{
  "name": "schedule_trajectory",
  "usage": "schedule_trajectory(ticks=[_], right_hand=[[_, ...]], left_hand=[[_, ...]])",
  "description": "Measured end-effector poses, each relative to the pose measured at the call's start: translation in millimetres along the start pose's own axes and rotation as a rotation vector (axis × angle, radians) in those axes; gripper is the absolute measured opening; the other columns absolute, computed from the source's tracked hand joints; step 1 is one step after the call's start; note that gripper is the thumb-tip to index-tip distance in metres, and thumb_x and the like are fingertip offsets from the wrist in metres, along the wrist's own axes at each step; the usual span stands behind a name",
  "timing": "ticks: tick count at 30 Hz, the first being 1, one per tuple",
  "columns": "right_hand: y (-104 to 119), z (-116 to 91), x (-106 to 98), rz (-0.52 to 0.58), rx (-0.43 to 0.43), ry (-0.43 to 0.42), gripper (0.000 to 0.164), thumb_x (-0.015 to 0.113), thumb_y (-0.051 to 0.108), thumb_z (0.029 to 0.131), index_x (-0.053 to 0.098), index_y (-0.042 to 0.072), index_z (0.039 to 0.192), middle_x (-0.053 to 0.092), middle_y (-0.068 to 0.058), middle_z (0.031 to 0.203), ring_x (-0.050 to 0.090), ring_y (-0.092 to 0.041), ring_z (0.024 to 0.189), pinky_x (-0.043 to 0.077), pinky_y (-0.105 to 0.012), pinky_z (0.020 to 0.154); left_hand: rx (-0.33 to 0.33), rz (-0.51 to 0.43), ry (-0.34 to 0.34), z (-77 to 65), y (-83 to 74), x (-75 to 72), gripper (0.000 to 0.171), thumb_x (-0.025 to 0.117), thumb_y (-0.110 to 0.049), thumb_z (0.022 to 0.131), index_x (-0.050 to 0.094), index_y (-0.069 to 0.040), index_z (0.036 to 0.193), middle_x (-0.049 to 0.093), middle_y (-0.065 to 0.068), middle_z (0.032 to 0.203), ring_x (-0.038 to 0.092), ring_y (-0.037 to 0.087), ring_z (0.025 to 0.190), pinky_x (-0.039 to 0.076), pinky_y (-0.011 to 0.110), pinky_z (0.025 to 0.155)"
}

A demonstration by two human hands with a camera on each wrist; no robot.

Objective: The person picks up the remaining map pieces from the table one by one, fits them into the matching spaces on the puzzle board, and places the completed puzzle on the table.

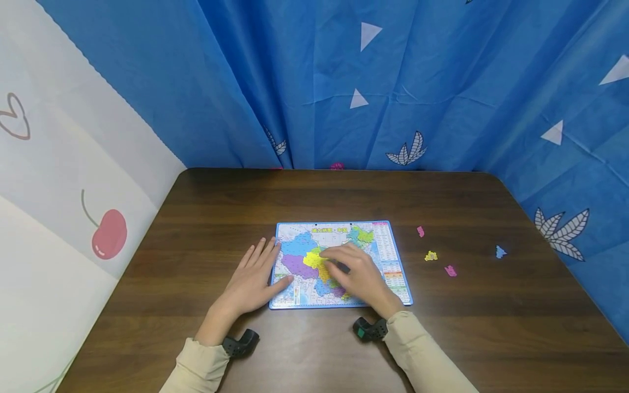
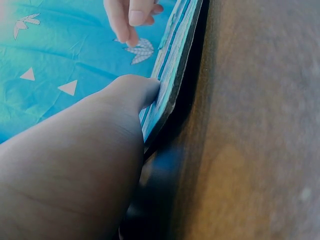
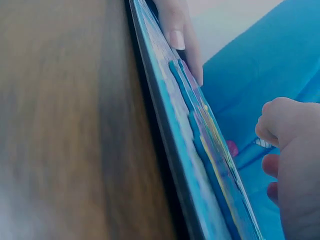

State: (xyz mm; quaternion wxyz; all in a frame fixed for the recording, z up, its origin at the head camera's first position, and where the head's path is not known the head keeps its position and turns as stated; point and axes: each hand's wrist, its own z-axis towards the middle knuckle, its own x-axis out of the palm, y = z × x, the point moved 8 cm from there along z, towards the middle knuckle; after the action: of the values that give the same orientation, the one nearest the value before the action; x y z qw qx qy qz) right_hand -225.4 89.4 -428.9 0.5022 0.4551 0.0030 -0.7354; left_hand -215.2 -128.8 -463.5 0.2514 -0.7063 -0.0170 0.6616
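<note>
A map puzzle board (image 1: 393, 262) with a blue border lies on the table, with colored map pieces fitted in its middle. My left hand (image 1: 253, 289) lies flat at its left edge, fingers spread, with the thumb (image 2: 145, 90) resting on the board's surface. Over the middle of the map is my right hand (image 1: 356, 273), its fingers loosely bent and lifted off the surface in the wrist views. No piece shows between its fingers. Just left of those fingertips sits a bright yellow piece (image 1: 312, 260), beside a purple piece (image 1: 298, 266) and below a blue one (image 1: 300, 244).
Loose pieces lie on the table right of the board: a pink one (image 1: 420, 231), a yellow one (image 1: 431, 256), a magenta one (image 1: 450, 271) and, farther out, a blue one (image 1: 500, 251). A blue curtain (image 1: 314, 82) hangs behind the brown wooden table (image 1: 236, 191).
</note>
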Motion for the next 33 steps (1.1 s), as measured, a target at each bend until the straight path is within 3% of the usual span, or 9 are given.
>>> schedule_trajectory(ticks=[10,20,29,33], right_hand=[[-11,-5,-12,-0.022,0.051,-0.024,0.022,0.079,0.010,0.090,0.079,0.014,0.112,0.078,0.004,0.112,0.068,-0.014,0.101,0.059,-0.031,0.084],[-21,-12,-28,-0.032,0.069,-0.050,0.023,0.079,0.008,0.089,0.079,0.012,0.112,0.078,0.002,0.114,0.068,-0.017,0.103,0.060,-0.035,0.087],[-33,-19,-42,-0.057,0.104,-0.099,0.027,0.081,0.005,0.087,0.079,0.012,0.112,0.078,-0.001,0.114,0.067,-0.018,0.100,0.058,-0.031,0.084],[-40,-20,-50,-0.075,0.129,-0.127,0.027,0.080,0.004,0.087,0.079,0.013,0.113,0.078,-0.002,0.114,0.066,-0.019,0.103,0.056,-0.032,0.090]], left_hand=[[0.010,-0.004,-0.013,-0.1,0.8,-0.5,0.091,0.053,-0.065,0.097,0.029,-0.006,0.162,0.018,0.011,0.172,0.011,0.035,0.160,0.008,0.056,0.129],[-0.009,-0.009,0.011,-0.5,1.8,0.3,0.092,0.053,-0.066,0.097,0.027,-0.008,0.164,0.015,0.008,0.172,0.008,0.032,0.161,0.006,0.054,0.130],[-0.001,-0.011,0.002,-0.4,0.2,0.0,0.091,0.055,-0.063,0.096,0.029,-0.007,0.163,0.018,0.011,0.172,0.011,0.034,0.160,0.008,0.056,0.129],[-0.001,-0.009,0.001,0.0,0.6,-0.4,0.091,0.055,-0.064,0.097,0.029,-0.007,0.163,0.018,0.011,0.172,0.010,0.034,0.160,0.007,0.056,0.129]])
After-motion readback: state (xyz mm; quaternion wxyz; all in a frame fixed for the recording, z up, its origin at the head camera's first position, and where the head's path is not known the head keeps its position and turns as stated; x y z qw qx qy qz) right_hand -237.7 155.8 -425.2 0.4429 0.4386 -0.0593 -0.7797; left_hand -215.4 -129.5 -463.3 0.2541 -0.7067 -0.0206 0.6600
